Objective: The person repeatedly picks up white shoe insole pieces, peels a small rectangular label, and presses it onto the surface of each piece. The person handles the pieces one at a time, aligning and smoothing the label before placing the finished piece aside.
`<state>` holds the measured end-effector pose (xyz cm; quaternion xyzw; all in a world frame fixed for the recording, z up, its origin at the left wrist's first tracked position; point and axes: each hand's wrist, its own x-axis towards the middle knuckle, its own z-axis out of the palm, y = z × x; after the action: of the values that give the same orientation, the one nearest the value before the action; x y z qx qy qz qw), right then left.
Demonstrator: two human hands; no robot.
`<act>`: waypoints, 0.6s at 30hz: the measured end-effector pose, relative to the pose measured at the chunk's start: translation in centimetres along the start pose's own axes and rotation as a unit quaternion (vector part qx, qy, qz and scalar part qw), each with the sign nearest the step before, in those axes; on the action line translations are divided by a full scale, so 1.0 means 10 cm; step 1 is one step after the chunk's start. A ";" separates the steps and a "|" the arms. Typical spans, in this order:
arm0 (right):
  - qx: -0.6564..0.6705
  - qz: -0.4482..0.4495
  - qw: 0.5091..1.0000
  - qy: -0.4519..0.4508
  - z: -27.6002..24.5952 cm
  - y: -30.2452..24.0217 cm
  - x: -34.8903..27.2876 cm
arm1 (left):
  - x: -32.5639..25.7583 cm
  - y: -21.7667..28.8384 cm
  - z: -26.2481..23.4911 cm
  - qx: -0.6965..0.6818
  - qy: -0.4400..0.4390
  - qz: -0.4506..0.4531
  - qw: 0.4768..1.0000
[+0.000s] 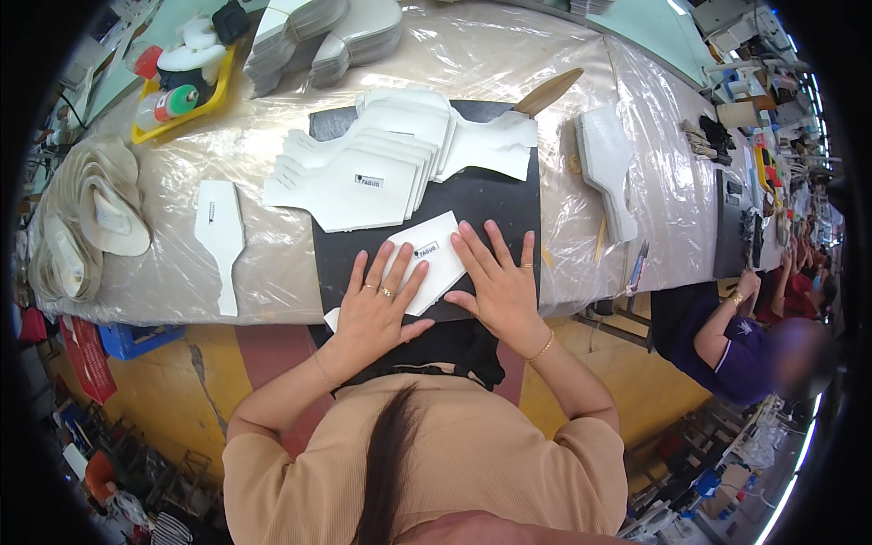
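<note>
A white flat piece (444, 266) with a small printed label lies at the near part of a black mat (518, 213). My left hand (371, 307), wearing rings, rests flat over its lower left part, fingers spread. On its right edge are the fingertips of my right hand (500, 286), stretched out and apart. Neither hand grips anything. Just beyond my fingers, overlapping white paddle-shaped pieces (363, 195) fan across the mat, the front one with a similar label. Under my left hand, much of the piece is hidden.
One labelled white piece (219, 236) lies to the left, beside stacked beige shoe-shaped pieces (113, 213). A yellow tray (182, 123) holds bottles. Bundled white pieces (359, 41) stand at the back, another stack (604, 168) at right. A brown pointed tool (551, 92) touches the mat's far corner. A co-worker (727, 354) sits right.
</note>
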<state>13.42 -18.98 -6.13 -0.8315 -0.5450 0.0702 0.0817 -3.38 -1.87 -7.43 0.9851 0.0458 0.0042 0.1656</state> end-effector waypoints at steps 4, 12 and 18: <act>0.024 0.046 0.998 0.024 0.00 -0.01 0.08 | -0.12 0.04 -0.06 -0.001 -0.024 0.021 1.000; 0.171 0.105 0.965 0.170 -0.08 -0.07 0.42 | -0.43 0.02 -0.28 -0.146 0.024 0.030 0.989; 0.211 0.092 0.959 0.164 -0.09 -0.16 0.48 | -0.59 -0.61 -0.68 -0.096 0.325 -0.210 0.917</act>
<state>14.03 -13.97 -5.05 -0.8422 -0.4182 0.0536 0.3361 -10.00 5.56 -2.98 0.8764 0.3027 0.2939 0.2323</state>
